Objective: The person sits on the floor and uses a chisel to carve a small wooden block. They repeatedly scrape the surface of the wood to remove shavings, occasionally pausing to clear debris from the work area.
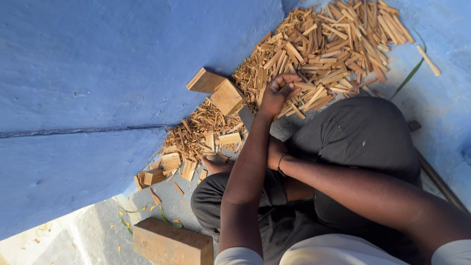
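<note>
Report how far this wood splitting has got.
Done: a big pile of split strips and a smaller heap lie on the blue floor. In hand: the left hand is closed at the big pile's edge, though what it grips is unclear. The right hand is mostly hidden. Left: two blocks and a larger block lie unsplit.

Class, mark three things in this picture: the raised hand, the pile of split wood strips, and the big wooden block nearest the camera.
left hand [277, 93], head view, on the back of the fist.
pile of split wood strips [333, 44], head view, pile's middle.
big wooden block [169, 243], head view, on its top face.
</note>
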